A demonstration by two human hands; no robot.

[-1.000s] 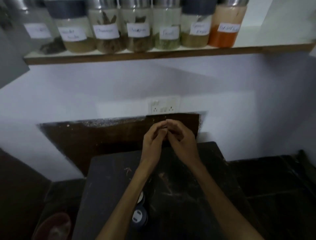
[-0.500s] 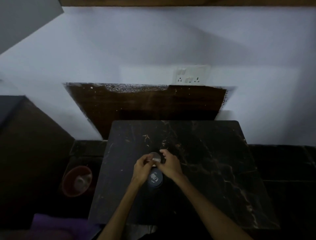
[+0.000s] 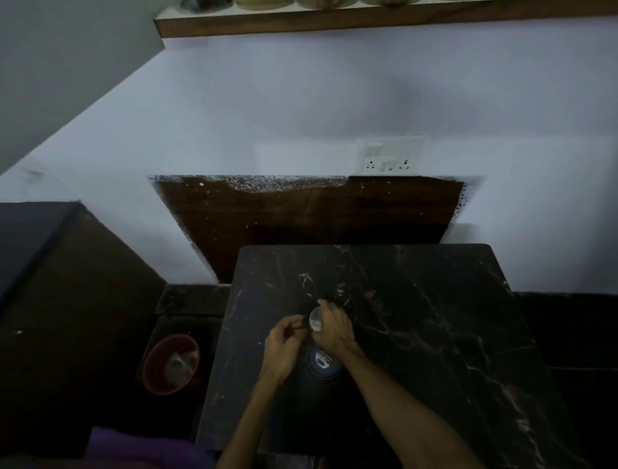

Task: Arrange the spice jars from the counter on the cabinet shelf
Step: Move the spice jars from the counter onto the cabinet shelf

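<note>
Right hand (image 3: 334,331) grips silver-lidded jar (image 3: 316,322) on counter (image 3: 434,334).

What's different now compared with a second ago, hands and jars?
Both hands dropped from chest height to the counter. The right hand now grips a silver-lidded jar; the left hand is beside it, open. The dark-lidded jar stays put, as do the shelf jars.

Two bare forearms entering from the lower edge, no sleeves visible, left hand (image 3: 283,348) and right hand (image 3: 332,329) both ungloved, no rings, watch or bands visible on the wrists, fingers slender, nails short
</note>
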